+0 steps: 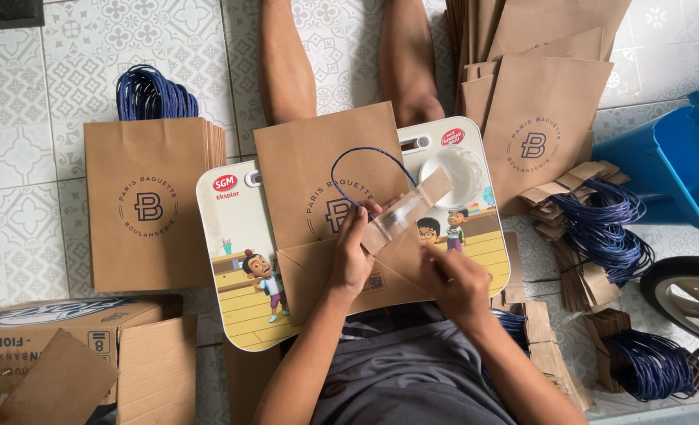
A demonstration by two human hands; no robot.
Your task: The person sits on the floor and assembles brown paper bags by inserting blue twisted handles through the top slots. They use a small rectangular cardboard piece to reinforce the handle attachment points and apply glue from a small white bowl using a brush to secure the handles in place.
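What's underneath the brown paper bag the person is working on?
The paper bag lies on a cartoon-printed lap tray, resting over the person's lap. The tray's middle is covered by the bag.

**Soft, even daylight; mostly sharp view from above**

The scene is bright and evenly lit, with no harsh glare. Shadows are faint and short, falling just beside the brown paper bags (146,206) on the pale tiled floor (19,157). The right hand (458,285) shows slight motion blur. Colours look natural. Straight tile lines bend a little toward the frame's edges, a mild wide-angle distortion.
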